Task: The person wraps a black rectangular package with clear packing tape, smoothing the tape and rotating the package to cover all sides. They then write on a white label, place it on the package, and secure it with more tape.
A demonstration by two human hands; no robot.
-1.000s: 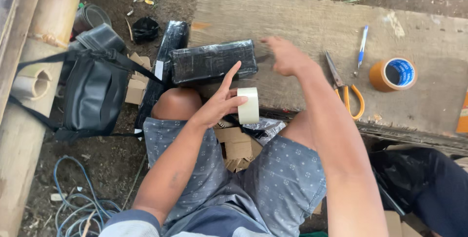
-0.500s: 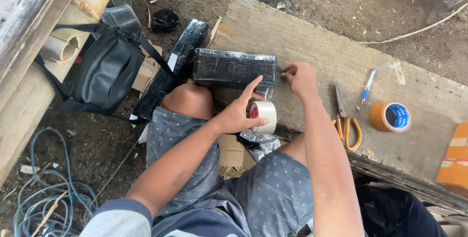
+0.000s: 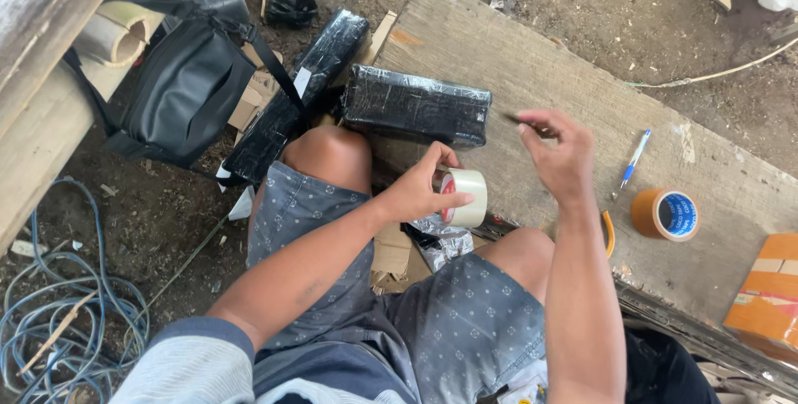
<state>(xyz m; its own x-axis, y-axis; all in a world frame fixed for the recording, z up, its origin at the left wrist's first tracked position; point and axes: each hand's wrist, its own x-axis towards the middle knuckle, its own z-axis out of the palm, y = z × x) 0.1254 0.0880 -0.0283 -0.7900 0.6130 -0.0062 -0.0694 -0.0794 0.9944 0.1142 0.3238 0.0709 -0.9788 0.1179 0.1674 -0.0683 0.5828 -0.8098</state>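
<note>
The left hand (image 3: 420,192) grips a roll of clear tape (image 3: 464,197), thumb across the outer face and fingers curled behind it. The roll is held above the knees, just near of the black wrapped package (image 3: 416,107). The right hand (image 3: 559,155) is raised over the wooden bench (image 3: 532,63), thumb and forefinger pinched on what appears to be the free tape end; the strip itself is too thin to confirm.

The package lies at the near left edge of the bench, already sheathed in glossy film. A second, longer black package (image 3: 291,96) leans beside it to the left.

Procedure for this step, as judged from the layout:
- Keep the strip taut between both hands so that it does not fold onto itself.
- Hold the roll so it can turn freely under the thumb.
- Align the strip square to the package's long edge before contact.
- Press from one end across to avoid trapped wrinkles.

A pen (image 3: 635,159) and a brown tape roll (image 3: 665,214) lie to the right on the bench. A black bag (image 3: 183,92) sits far left.
</note>
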